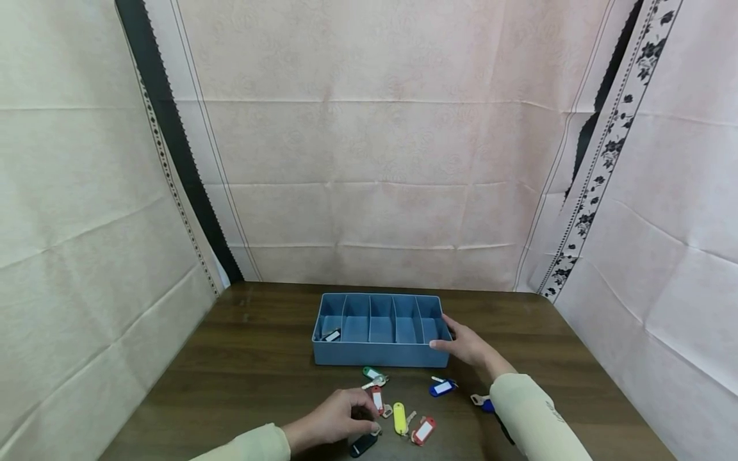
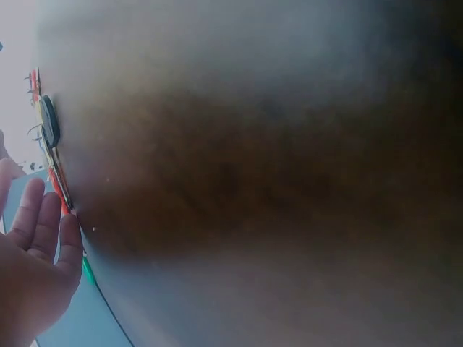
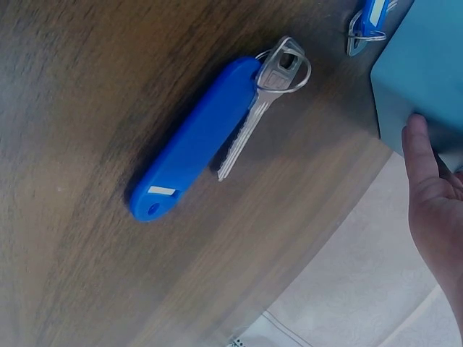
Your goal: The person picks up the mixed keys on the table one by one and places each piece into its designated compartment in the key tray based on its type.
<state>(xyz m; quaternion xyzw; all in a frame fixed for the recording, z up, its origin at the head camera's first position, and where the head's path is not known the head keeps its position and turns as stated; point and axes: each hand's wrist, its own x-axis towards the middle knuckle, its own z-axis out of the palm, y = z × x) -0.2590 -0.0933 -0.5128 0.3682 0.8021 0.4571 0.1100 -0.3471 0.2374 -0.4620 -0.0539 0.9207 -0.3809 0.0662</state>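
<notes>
A blue divided box [image 1: 380,353] stands on the table, with a dark key tag with a white label [image 1: 332,335] in its leftmost compartment. My right hand [image 1: 469,346] rests against the box's right end, thumb on the front wall and fingers along the side. My left hand [image 1: 340,416] is low over the table, thumb and forefinger apart, close to the ring of a black key tag [image 1: 363,444]. In the left wrist view its other fingers look extended, and the black tag shows beyond them. Red [image 1: 377,398], green [image 1: 371,372] and yellow [image 1: 400,419] key tags lie nearby.
Another red key tag [image 1: 423,431] lies right of the yellow one. A blue key tag [image 1: 442,387] sits before the box's right end. Under my right forearm is a second blue tag with its key [image 3: 199,134]. Pale cloth [image 1: 369,141] hangs behind the table.
</notes>
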